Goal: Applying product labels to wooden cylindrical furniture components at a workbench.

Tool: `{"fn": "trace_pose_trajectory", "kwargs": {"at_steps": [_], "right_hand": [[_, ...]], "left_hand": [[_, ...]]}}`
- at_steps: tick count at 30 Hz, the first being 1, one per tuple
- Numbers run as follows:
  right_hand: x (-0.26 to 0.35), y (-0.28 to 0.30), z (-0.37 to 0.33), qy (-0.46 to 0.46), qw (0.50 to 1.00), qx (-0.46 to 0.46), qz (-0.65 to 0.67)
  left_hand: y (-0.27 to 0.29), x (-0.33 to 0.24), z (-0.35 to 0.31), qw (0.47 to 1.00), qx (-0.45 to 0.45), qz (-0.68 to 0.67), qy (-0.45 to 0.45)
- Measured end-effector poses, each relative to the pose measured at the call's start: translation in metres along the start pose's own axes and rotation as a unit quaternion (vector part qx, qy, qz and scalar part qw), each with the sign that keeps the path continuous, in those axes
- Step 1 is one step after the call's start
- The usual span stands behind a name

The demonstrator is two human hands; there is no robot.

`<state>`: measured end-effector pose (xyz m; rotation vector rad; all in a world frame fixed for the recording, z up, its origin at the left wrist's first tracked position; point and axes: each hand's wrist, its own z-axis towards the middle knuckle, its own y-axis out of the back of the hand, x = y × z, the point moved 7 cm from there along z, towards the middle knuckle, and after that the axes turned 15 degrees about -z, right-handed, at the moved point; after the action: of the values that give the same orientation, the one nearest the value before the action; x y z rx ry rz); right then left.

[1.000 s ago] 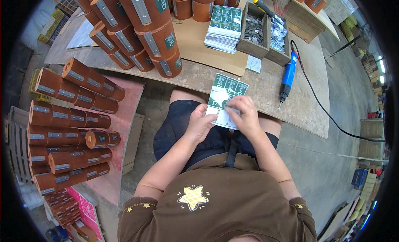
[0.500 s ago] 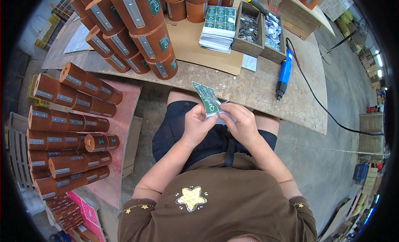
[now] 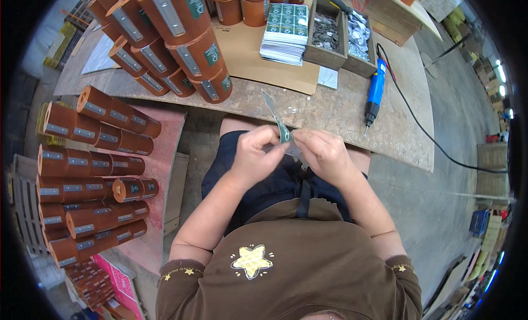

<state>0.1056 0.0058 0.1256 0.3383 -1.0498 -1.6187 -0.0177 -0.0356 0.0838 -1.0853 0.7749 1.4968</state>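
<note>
Over my lap, my left hand (image 3: 257, 154) pinches a narrow sheet of green stickers (image 3: 284, 133) between thumb and fingers. The sheet now stands nearly edge-on, its far end pointing up toward the table edge. My right hand (image 3: 326, 154) is closed in a pinch right beside the sheet's near edge. What its fingertips hold, if anything, is too small to make out. On the table ahead lies a thick stack of like sticker sheets (image 3: 283, 42). Orange-brown cylinders (image 3: 212, 61) with metal plates and green labels stand piled to its left.
Two wooden boxes of small metal parts (image 3: 325, 37) sit behind the table's edge strip, near a yellow-and-black handle (image 3: 335, 0). A blue electric screwdriver (image 3: 376, 94) with a black cable lies at right. More cylinders (image 3: 102, 133) lie in rows on a reddish board at left.
The sticker sheet has turned from showing its green face to nearly edge-on. My hands have risen slightly, and my right hand has drawn a little away to the right.
</note>
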Motion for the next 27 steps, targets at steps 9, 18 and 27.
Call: {"fn": "trace_pose_trajectory", "kwargs": {"at_steps": [9,18,27], "right_hand": [[-0.009,0.006,0.018,-0.040,0.998,-0.035,-0.028],[-0.075,-0.014,-0.016,-0.369,0.787,-0.017,0.494],[-0.107,0.013,-0.025,-0.348,0.725,-0.163,0.572]], "left_hand": [[0.004,-0.006,0.023,0.996,0.011,-0.037,0.079],[0.002,0.027,0.013,0.908,-0.097,-0.346,0.214],[-0.004,0.100,0.058,0.915,-0.111,-0.308,0.234]]}}
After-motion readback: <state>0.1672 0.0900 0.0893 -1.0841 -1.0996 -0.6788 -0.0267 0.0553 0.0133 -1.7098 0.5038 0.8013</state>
